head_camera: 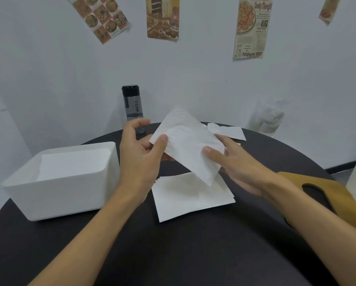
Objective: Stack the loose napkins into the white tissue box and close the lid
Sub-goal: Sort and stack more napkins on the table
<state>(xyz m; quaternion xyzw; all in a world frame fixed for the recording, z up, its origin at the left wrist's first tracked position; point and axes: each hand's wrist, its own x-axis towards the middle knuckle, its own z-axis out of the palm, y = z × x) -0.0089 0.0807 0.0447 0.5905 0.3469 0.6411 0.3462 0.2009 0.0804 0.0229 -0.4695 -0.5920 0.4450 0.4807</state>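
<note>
Nearest me, the dark counter (173, 254) runs under both forearms. Just below the hands a stack (191, 197) of napkins lies flat on it, edges slightly fanned. Left of my left hand (141, 155) stands the box (59, 188), open at the top, with white sheets (74, 164) already lying inside. Under my right forearm lies the lid (338, 197), tan with a slot cut in it, off the box and well apart from it.

The hands are apart, both clamped on one napkin (187, 139) held tilted above the stack. My left hand pinches its left corner, thumb on the front and fingers behind. My right hand (237, 164) pinches the lower right edge the same way, thumb on top.

Beyond my right hand a few more loose napkins (230, 132) lie crumpled on the counter, and further right a pale plastic bag (267, 118) sits by the wall. Beyond my left hand a dark bottle (132, 104) with a black cap stands upright. Food posters (162, 17) hang on the wall above.
</note>
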